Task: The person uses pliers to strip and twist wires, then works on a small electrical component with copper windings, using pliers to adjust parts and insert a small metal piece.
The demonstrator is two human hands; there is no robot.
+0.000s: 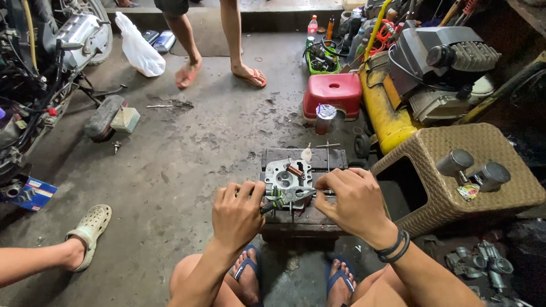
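Note:
A grey metal engine cylinder head (284,176) lies on a low dark wooden block (304,219) on the concrete floor in front of me. My left hand (239,213) is closed around a green-handled tool (272,204) at the head's near left corner. On the near right edge my right hand (354,199), with dark bands on the wrist, grips a slim metal tool (304,194) that reaches across the head. A copper-coloured spring (294,170) rests on top of the head.
A woven brown stool (455,182) with two metal cylinders stands at the right. Behind it are a yellow compressor (392,108), a red plastic stool (333,94) and tool clutter. A motorcycle (40,62) stands at the left. Another person's legs (216,51) are ahead; a sandalled foot (88,230) lies at the left.

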